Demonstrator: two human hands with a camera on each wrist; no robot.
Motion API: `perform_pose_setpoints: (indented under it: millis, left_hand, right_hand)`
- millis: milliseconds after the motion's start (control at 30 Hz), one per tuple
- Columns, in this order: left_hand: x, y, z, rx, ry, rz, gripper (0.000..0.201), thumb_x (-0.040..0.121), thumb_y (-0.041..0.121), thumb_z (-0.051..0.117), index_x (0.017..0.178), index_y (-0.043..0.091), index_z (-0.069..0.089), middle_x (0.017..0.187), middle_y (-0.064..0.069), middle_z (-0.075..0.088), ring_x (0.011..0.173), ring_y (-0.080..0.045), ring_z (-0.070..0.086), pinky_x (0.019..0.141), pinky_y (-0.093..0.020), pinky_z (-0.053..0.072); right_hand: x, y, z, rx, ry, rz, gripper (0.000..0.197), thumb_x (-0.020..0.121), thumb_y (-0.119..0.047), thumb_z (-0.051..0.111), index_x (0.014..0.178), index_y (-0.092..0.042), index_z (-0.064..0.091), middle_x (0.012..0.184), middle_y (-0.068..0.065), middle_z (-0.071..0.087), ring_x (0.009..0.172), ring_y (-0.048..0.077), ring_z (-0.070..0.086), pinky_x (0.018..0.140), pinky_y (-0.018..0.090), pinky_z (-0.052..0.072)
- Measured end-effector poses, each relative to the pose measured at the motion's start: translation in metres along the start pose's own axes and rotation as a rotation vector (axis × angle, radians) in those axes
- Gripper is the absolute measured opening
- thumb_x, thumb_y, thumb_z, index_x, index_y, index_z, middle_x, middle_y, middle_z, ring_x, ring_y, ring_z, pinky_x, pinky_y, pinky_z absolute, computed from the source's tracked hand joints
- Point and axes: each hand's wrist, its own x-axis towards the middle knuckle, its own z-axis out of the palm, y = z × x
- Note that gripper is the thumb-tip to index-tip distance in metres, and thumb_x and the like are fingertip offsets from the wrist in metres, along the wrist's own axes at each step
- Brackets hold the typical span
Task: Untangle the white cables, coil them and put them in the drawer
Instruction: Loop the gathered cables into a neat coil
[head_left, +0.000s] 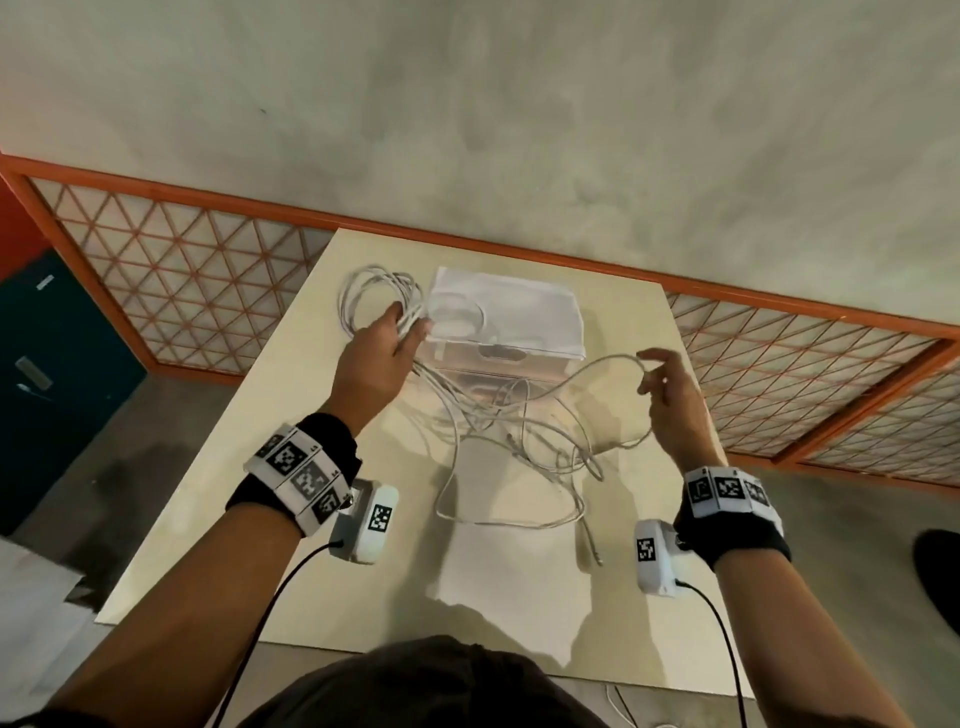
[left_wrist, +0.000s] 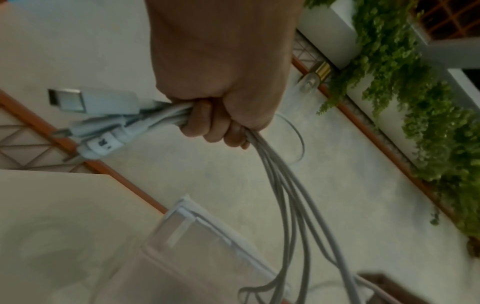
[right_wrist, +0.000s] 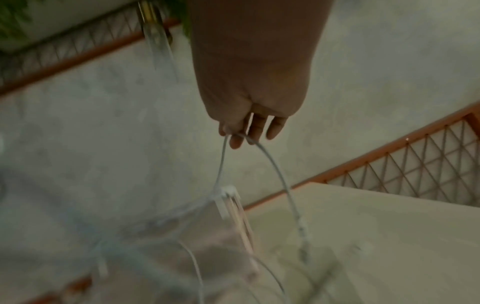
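Hands worked a tangle of white cables above the worktop (head_left: 670, 613).

Left hand (head_left: 378, 347) gripped a coil (head_left: 363, 291) and several plug ends (left_wrist: 103, 115) beside the clear drawer unit (head_left: 540, 317), while the right hand (head_left: 670, 395) pinched a single strand (head_left: 587, 371) lifted from the loose tangle (head_left: 519, 441) lying on the worktop. Feeding that strand slowly, with the coil kept firm, looked the surest way to stop loops tightening into knots.

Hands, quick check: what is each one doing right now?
Left hand: closed around a bundle of white cables, plugs sticking out.
Right hand: pinching a single white cable strand in its fingertips.
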Motion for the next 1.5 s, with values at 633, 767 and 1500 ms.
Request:
perform_pose_setpoints:
  millis: [633,767,1500]
  left_hand:
    - [0.01,0.066,0.007,-0.338,0.204,0.045,0.034,0.099,0.033,0.048,0.108,0.003,0.058,0.077,-0.001,0.064,0.07,-0.008,0.062,0.067,-0.026,0.045]
    - [0.013,0.073,-0.001,-0.651,0.236,-0.071,0.022,0.099,0.028,0.049,0.085,0.011,0.055,0.056,0.008,0.046,0.039,0.001,0.045,0.045,-0.01,0.035]
    - [0.027,0.051,-0.026,-0.799,0.364,-0.226,0.029,0.1,0.028,0.047,0.073,0.019,0.05,0.051,0.009,0.042,0.035,0.001,0.038,0.037,-0.01,0.029]
  right_hand:
    - [-0.008,-0.139,0.015,0.4,-0.745,-0.177,0.057,0.071,-0.031,0.081,0.121,-0.023,0.055,0.111,-0.007,0.068,0.104,-0.003,0.061,0.091,0.008,0.045]
    - [-0.015,-0.111,0.039,0.343,-0.705,-0.126,0.01,0.079,-0.019,0.075,0.083,-0.014,0.066,0.071,0.008,0.072,0.065,0.009,0.068,0.073,0.022,0.051]
    - [-0.043,0.009,0.036,0.061,-0.656,0.349,0.028,0.088,-0.027,0.064,0.066,-0.009,0.066,0.052,0.0,0.055,0.052,0.018,0.054,0.051,0.021,0.04]
